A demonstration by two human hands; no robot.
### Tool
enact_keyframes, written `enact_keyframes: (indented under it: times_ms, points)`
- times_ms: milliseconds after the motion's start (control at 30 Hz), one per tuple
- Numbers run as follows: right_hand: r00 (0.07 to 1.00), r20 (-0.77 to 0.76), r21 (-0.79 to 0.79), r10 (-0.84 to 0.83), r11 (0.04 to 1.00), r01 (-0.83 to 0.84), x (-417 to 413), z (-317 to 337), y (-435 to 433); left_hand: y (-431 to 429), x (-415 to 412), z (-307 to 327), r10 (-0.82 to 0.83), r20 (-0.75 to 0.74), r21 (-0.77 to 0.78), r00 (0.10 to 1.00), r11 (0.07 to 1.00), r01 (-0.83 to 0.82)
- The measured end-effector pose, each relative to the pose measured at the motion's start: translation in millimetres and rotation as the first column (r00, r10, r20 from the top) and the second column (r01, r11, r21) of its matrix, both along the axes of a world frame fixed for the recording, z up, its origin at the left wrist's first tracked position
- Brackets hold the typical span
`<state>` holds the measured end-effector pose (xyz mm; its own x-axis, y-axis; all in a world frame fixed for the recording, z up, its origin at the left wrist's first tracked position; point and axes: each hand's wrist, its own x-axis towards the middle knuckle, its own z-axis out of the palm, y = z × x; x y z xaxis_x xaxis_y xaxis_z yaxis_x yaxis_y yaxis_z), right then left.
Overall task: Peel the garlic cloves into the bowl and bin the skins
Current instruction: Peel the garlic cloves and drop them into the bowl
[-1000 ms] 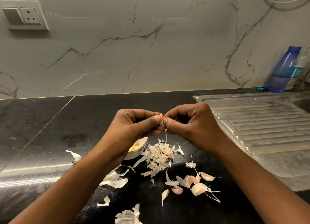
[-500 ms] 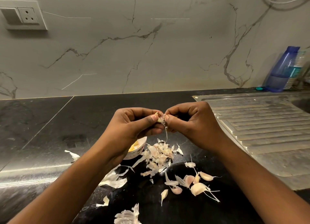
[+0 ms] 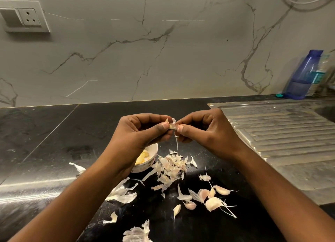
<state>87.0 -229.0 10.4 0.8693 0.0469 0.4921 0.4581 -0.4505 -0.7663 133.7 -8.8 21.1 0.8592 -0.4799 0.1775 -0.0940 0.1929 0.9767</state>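
A garlic clove [image 3: 171, 125] is held above the black counter between both hands. My left hand [image 3: 140, 133] pinches it with thumb and fingers. My right hand [image 3: 204, 131] pinches its skin from the other side, and a thin strip of skin [image 3: 176, 142] hangs down. Below my left wrist sits a small white bowl [image 3: 152, 160] with yellowish peeled cloves, half hidden. A heap of papery skins [image 3: 172, 167] lies right of the bowl. Several unpeeled cloves [image 3: 212, 198] lie nearer to me on the right.
Loose skins [image 3: 123, 194] are scattered over the black counter [image 3: 54, 142] in front. A steel sink drainboard [image 3: 282, 133] fills the right side. A blue bottle [image 3: 302, 76] stands at the back right against the marble wall. A wall socket [image 3: 25, 17] is at top left.
Both hands stay together at the clove; the fingers have shifted slightly and more loose skin shows above the thumbs, with the strip still hanging.
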Motion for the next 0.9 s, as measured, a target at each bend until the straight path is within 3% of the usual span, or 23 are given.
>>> enact_keyframes:
  times_ms: [267,567,800,900]
  points:
    - [0.999,0.016,-0.028,-0.031,0.999,0.031,2.7,-1.7,1.8,0.2,-1.4,-0.6,-0.001,0.102,0.054,0.995,0.999,-0.005]
    - [0.997,0.069,-0.071,-0.042,0.996,0.047,3.9,-3.7,4.4,-2.6,-0.1,-4.5,0.011,0.034,0.010,0.999,1.000,-0.012]
    - [0.996,-0.021,0.211,0.090,0.974,-0.084,2.0,0.4,8.4,-3.9,-2.4,-0.5,-0.062,-0.208,-0.180,0.976,0.983,0.024]
    - [0.990,-0.049,0.277,0.131,0.954,-0.113,2.6,-0.2,10.0,-3.4,-0.1,0.4,-0.029,-0.232,-0.214,0.972,0.977,-0.022]
